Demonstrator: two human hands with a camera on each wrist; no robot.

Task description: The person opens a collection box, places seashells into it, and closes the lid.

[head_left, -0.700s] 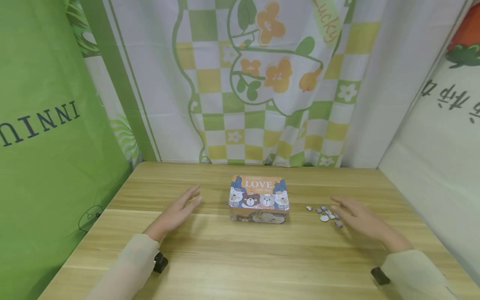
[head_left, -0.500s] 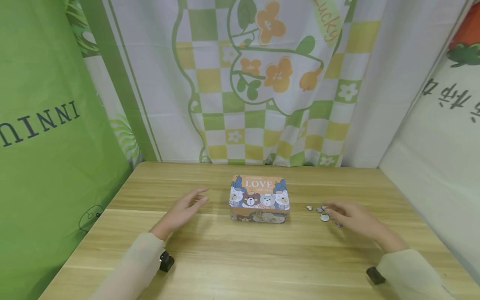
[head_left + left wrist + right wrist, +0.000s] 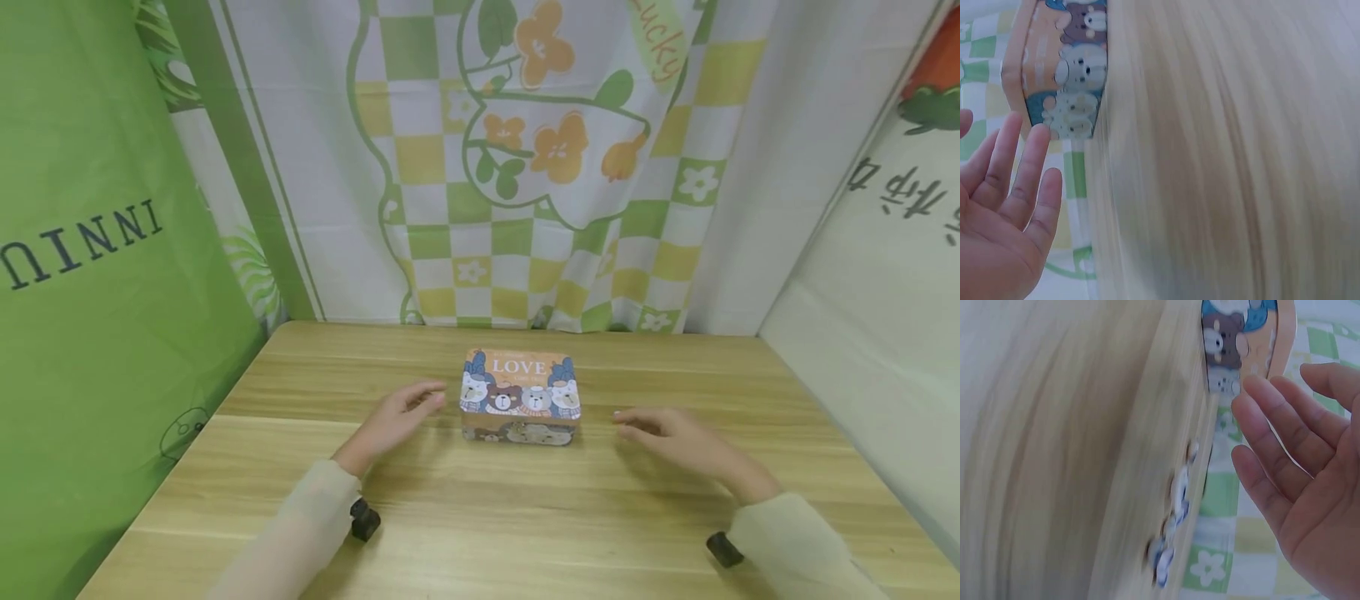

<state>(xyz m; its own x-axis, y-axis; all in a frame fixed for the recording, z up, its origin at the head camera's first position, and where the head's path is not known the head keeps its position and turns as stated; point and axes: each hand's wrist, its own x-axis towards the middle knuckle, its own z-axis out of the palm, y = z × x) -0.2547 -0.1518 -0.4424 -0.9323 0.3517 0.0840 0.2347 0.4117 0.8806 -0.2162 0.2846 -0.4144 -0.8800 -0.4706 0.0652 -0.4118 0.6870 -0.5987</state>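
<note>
A rectangular tin box (image 3: 520, 392) with a bear print and the word LOVE on its closed lid sits in the middle of the table. My left hand (image 3: 393, 423) is just left of it, fingers loosely extended toward its side and holding nothing. On the other side, my right hand (image 3: 678, 440) hovers with relaxed fingers pointing at the box, a small gap between. In the right wrist view, several small white and purplish shell-like pieces (image 3: 1179, 490) lie on the wood below that hand. The head view has them almost wholly hidden behind it.
The wooden table (image 3: 480, 517) backs onto a checked, flowered curtain (image 3: 510, 250). Green cloth (image 3: 112, 375) hangs at the left, and a pale printed cloth (image 3: 885, 333) at the right. A thin dark wire (image 3: 180, 431) shows by the left table edge.
Both hands have moved inward toward the tin box, the left hand rightward and the right hand leftward across the shell-like pieces. The box has stayed in place.
</note>
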